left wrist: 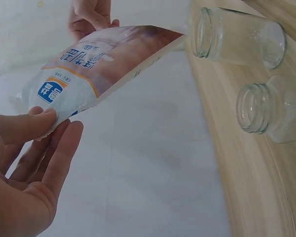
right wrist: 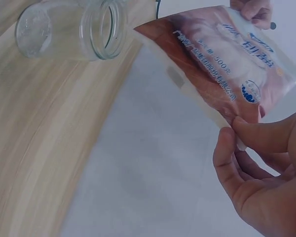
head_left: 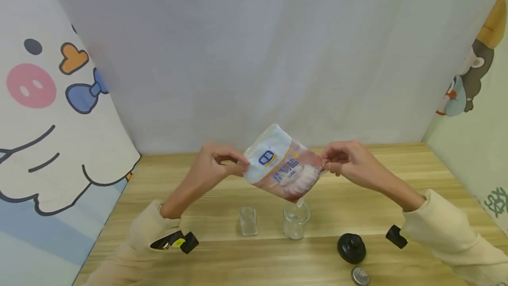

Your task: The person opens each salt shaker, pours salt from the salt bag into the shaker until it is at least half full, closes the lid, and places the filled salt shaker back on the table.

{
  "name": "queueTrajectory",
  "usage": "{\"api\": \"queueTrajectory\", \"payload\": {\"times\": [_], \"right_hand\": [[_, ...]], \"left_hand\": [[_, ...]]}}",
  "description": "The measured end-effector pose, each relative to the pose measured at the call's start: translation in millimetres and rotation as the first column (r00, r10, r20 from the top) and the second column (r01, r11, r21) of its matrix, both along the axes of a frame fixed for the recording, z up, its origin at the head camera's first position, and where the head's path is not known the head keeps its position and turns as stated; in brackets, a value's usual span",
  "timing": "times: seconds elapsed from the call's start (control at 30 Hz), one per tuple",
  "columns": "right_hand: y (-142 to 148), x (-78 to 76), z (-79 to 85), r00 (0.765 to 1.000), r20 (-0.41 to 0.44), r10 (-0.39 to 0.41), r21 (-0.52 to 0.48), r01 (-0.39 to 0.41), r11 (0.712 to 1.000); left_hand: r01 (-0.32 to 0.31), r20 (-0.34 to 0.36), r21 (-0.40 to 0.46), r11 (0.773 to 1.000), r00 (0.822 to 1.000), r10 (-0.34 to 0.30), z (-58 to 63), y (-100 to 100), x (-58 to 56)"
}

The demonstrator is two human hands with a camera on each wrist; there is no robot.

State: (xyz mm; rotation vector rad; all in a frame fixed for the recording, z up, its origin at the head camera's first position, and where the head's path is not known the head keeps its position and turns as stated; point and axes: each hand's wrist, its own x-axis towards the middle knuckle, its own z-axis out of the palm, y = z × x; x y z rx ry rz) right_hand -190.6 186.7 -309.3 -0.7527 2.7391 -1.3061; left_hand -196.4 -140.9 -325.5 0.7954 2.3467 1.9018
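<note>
Left hand (head_left: 215, 161) and right hand (head_left: 352, 161) pinch opposite sides of a pale-blue-and-pink plastic packet (head_left: 282, 164) above the wooden tabletop (head_left: 214, 259); a slipping pinch could let it knock the clear round glass jar (head_left: 295, 225).

Grey backdrop (head_left: 254, 56) — wood-grain tabletop (head_left: 222, 261)

Wood-grain table (head_left: 222, 259): pale, banded | Grey backdrop (head_left: 238, 56): at table's far edge | Left panel (head_left: 47, 244): white cartoon figure (head_left: 63, 131), blue bow (head_left: 82, 97) | Right panel (head_left: 468, 153): pale green, printed motifs (head_left: 482, 58)
</note>
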Motion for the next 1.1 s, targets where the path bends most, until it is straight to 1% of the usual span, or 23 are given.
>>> {"api": "queueTrajectory", "payload": {"times": [0.2,0.4,0.57,0.83,1.1], "right_hand": [[-5,7.6,7.1,0.999,-0.038,0.02,0.051,-0.018,0.999],[-11,14.1,11.3,0.992,-0.106,0.061,0.089,-0.052,0.995],[-18,19.0,14.5,0.986,-0.138,0.094,0.125,-0.077,0.989],[-24,20.9,15.6,0.984,-0.15,0.1,0.183,-0.072,0.98],[-31,20.0,18.0,0.985,-0.126,0.117,0.216,-0.088,0.972]], "left_hand": [[-0.019,0.024,0.004,1.0,1.0,0.019,-11.8,-5,6.8],[-0.029,0.065,-0.013,1.0,0.997,0.029,-24.9,-9,11.7],[-0.05,0.071,-0.034,0.998,0.996,0.053,-35.9,-12,15.1],[-0.062,0.087,-0.045,0.997,0.994,0.066,-51.3,-12,15.2],[-0.084,0.082,-0.059,0.995,0.993,0.088,-60.3,-15,17.1]]}}
